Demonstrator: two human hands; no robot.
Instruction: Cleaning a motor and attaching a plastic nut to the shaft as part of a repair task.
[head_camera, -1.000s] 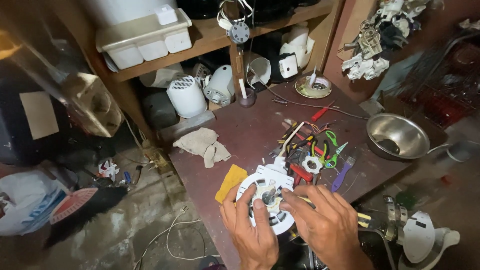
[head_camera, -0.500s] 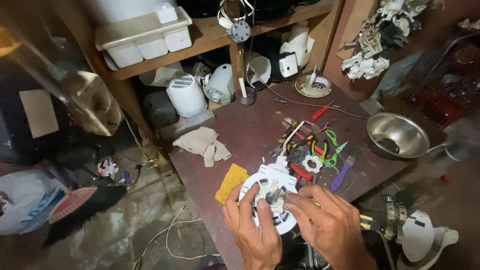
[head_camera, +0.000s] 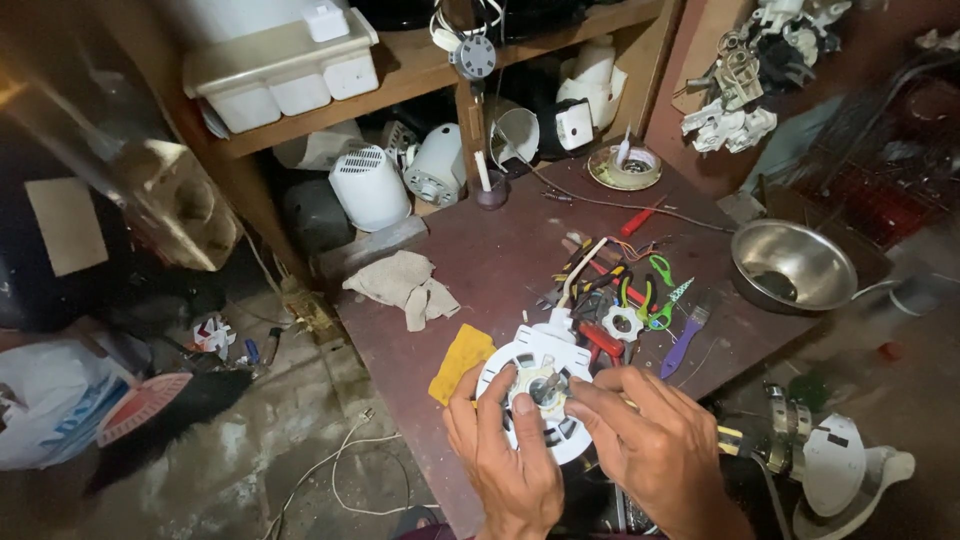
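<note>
**Round white motor housing held at the counter's near edge**

At lower centre of the frame, the left hand (head_camera: 505, 455) wraps the left rim of the round white plastic housing (head_camera: 540, 400), its thumb pressed on the face close to the metal hub. The housing lies partly on the dark counter (head_camera: 500, 250) at its near edge, just right of a yellow cloth (head_camera: 460, 360). It looks light and stiff; the slotted plastic face is probably brittle, so the solid outer rim seems the safest place to take hold, not the thin ribs or the white cord stub at its top. To the right, the right hand (head_camera: 655, 450) has its fingertips narrowed onto the hub at the middle, pinching or turning a small part too tiny to make out. Further right lie pliers and screwdrivers (head_camera: 620, 285), then a steel bowl (head_camera: 795, 265).
</note>
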